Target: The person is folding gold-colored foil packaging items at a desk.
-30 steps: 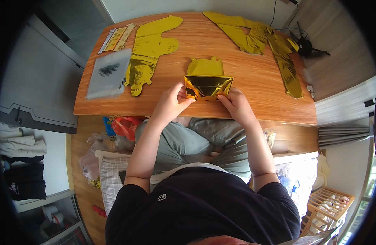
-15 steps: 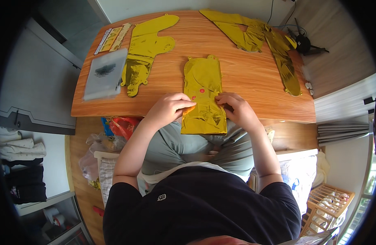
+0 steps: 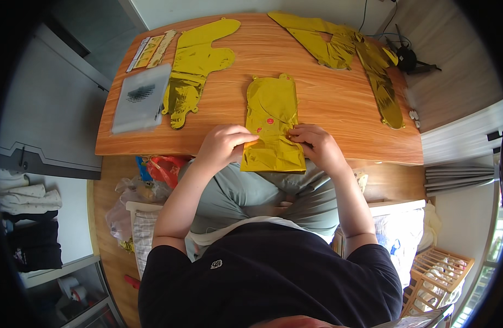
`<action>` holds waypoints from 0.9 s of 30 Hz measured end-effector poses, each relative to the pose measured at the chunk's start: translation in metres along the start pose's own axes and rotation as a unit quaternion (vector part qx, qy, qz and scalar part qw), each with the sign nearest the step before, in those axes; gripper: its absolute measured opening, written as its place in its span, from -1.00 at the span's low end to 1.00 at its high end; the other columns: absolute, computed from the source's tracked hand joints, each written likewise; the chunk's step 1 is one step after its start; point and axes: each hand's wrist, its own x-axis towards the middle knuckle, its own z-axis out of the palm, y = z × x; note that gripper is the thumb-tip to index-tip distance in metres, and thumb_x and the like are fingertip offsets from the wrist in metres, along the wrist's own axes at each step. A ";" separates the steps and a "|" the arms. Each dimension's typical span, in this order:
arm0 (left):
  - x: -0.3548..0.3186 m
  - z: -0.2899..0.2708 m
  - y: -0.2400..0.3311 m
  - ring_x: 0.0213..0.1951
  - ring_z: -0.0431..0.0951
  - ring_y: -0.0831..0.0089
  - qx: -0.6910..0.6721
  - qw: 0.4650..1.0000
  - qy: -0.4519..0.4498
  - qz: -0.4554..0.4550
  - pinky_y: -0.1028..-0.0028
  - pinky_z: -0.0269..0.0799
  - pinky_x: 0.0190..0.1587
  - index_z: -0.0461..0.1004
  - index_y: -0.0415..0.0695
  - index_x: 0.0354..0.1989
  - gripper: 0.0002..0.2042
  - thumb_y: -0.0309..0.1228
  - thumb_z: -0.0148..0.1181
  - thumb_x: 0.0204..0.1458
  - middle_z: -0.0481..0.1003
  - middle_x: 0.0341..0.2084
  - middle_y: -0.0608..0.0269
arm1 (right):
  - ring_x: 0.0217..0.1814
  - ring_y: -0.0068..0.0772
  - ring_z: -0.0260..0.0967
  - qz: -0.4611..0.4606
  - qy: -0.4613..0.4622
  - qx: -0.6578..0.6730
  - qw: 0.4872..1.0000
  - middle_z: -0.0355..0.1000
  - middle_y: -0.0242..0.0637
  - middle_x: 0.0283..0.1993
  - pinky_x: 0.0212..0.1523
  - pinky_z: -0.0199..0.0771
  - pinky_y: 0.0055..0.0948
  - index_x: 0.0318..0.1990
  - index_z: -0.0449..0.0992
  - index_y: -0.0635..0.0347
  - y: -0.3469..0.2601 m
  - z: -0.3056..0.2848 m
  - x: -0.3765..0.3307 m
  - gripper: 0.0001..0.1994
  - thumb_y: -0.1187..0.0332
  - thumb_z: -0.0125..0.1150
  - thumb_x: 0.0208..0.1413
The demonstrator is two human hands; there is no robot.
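Note:
A flat gold foil balloon [image 3: 272, 104] lies lengthwise at the table's front edge, its near end reaching past the edge above my lap. Small tabs stick out from its far end, and red marks show near its middle. My left hand [image 3: 228, 143] pinches its left side, thumb and fingers together at the rim. On the opposite side my right hand [image 3: 319, 145] grips the foil between thumb and bent fingers. Creases run across the foil between both hands.
Another flat gold foil balloon [image 3: 192, 68] lies left on the wooden table [image 3: 240, 44], beside a clear plastic sleeve [image 3: 141, 98] and printed strips [image 3: 147, 52]. More gold foil [image 3: 339, 46] spreads at the far right, near a black device [image 3: 407, 57] with antennas.
The near end of the balloon has shifted slightly away from me, toward the table edge. Both hands keep their hold at almost the same spots.

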 end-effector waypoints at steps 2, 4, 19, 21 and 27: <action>0.001 0.000 -0.002 -0.24 0.66 0.22 0.005 0.999 -0.012 -0.030 0.32 0.57 -0.19 0.71 -0.09 -0.12 -0.69 -0.63 0.37 -0.08 0.64 -0.25 0.21 | 0.24 -0.05 0.48 0.003 -0.002 0.003 1.000 0.61 -0.14 0.05 0.25 0.50 -0.20 -0.10 0.65 0.29 -0.001 0.000 0.000 -0.72 0.66 0.27 0.00; 0.002 -0.001 -0.002 -0.22 0.65 0.21 0.000 0.998 -0.016 -0.054 0.31 0.56 -0.18 0.70 -0.10 -0.12 -0.70 -0.63 0.35 -0.07 0.64 -0.24 0.20 | 0.22 -0.02 0.49 0.033 0.020 0.015 0.999 0.60 -0.08 0.04 0.23 0.50 -0.20 -0.06 0.65 0.28 -0.002 0.002 -0.001 -0.71 0.66 0.26 0.03; 0.000 0.000 -0.001 -0.08 0.67 0.19 0.015 0.999 -0.002 -0.030 0.27 0.57 -0.03 0.69 -0.15 -0.14 -0.73 -0.63 0.34 -0.06 0.66 -0.15 0.19 | 0.14 0.04 0.52 0.032 0.027 -0.017 0.999 0.58 0.00 0.03 0.17 0.54 -0.19 -0.01 0.64 0.24 -0.007 0.004 0.000 -0.72 0.60 0.22 0.13; 0.001 0.000 -0.002 -0.07 0.67 0.20 0.018 1.000 -0.002 -0.013 0.27 0.57 -0.01 0.68 -0.16 -0.14 -0.72 -0.64 0.33 -0.07 0.67 -0.14 0.18 | 0.14 0.05 0.52 0.032 0.027 -0.019 0.999 0.58 0.00 0.03 0.16 0.54 -0.19 -0.01 0.64 0.24 -0.008 0.004 0.000 -0.72 0.60 0.22 0.12; 0.001 -0.001 -0.002 -0.03 0.67 0.20 0.025 1.000 -0.009 -0.006 0.27 0.57 0.02 0.68 -0.17 -0.12 -0.70 -0.65 0.30 -0.07 0.68 -0.14 0.15 | 0.12 0.04 0.52 0.028 0.030 -0.014 0.999 0.58 0.00 0.00 0.15 0.54 -0.20 -0.02 0.64 0.25 -0.008 0.003 0.000 -0.74 0.61 0.20 0.15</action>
